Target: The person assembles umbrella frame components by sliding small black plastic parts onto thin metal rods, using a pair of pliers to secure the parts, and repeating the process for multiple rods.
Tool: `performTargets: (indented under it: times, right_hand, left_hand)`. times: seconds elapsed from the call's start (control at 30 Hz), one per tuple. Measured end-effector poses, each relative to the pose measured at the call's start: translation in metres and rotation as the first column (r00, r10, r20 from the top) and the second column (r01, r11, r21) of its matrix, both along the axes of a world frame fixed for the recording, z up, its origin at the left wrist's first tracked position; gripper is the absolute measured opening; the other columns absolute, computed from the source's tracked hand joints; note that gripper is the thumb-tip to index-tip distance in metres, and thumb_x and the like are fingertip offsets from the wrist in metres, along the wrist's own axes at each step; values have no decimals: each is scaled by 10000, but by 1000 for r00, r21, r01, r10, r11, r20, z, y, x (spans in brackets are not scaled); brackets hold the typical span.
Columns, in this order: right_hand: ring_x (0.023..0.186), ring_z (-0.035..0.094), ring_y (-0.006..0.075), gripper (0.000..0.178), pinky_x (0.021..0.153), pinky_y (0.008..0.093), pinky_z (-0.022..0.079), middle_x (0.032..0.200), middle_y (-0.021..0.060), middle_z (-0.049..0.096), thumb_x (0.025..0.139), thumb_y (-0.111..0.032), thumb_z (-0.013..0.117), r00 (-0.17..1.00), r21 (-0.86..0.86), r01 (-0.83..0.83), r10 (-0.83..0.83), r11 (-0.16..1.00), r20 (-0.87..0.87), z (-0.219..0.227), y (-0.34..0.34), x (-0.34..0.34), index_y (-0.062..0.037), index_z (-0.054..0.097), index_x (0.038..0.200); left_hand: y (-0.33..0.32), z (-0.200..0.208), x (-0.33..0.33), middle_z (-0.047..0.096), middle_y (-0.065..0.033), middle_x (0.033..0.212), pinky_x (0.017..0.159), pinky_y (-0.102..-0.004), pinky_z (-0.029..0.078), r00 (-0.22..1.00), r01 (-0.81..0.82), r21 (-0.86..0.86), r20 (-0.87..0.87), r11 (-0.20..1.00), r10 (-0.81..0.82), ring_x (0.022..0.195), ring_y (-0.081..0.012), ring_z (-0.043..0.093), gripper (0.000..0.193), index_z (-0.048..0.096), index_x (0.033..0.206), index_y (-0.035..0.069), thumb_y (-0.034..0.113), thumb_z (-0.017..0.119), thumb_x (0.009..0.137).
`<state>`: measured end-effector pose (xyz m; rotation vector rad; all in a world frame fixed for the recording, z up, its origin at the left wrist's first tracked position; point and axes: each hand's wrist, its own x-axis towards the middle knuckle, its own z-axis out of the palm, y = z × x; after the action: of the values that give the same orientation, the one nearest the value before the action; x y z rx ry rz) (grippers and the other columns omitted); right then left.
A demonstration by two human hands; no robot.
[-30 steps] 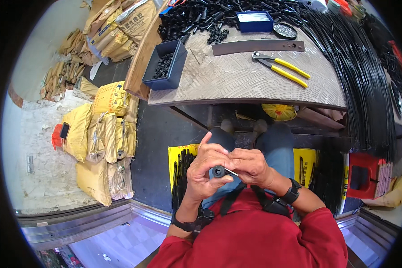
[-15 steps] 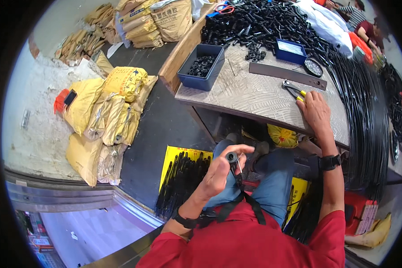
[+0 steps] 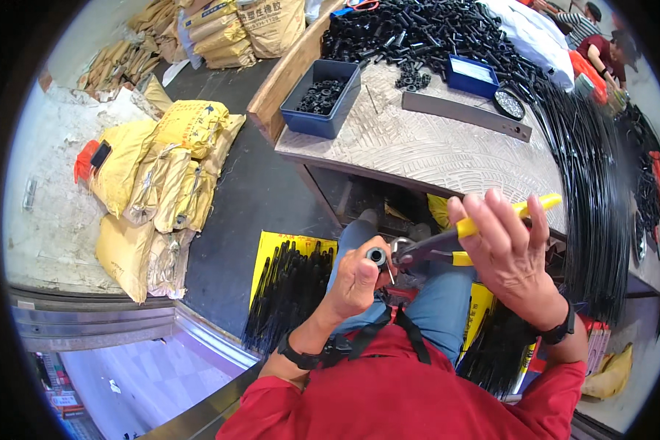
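Having left the top of the table [image 3: 433, 150], the yellow-handled pliers [image 3: 429, 248] are now held in front of its near edge, their head brought just beside a black tube [image 3: 376, 256]; whether the two touch cannot be told. In the view from half a second ago, they are shown on the table under the right grip [image 3: 517, 257]. By this change, the work seems to be passed from bare fingers to a tool. The tube, also in front of the table, is clamped in the left grip [image 3: 356, 282], with a thin rod [image 3: 391, 275] beside it. The right grip is set at the handles, fingers stretched and apart; how firmly cannot be told. Dark characters are printed on a yellow sack [image 3: 191, 121] and a brown sack [image 3: 271, 29], both left of the table; red marks are borne by a yellow sheet [image 3: 271, 240] in front of the table, to the left. No marking can be made out on the pliers.
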<state>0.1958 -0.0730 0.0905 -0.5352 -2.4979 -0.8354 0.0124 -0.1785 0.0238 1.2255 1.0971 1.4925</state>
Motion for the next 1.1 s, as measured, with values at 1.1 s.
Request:
performTargets:
  times: [1.1]
  right_hand:
    - [983, 501, 251, 313, 823, 383, 392, 1039, 126, 492, 708, -144, 546, 971, -649, -1, 155, 761, 180, -23, -35, 47, -49, 539, 1006]
  left_hand:
    - [-14, -9, 5, 564, -122, 997, 659, -291, 469, 889, 304, 122, -394, 945, -235, 776, -234, 600, 496, 399, 1131, 34, 224, 670, 762]
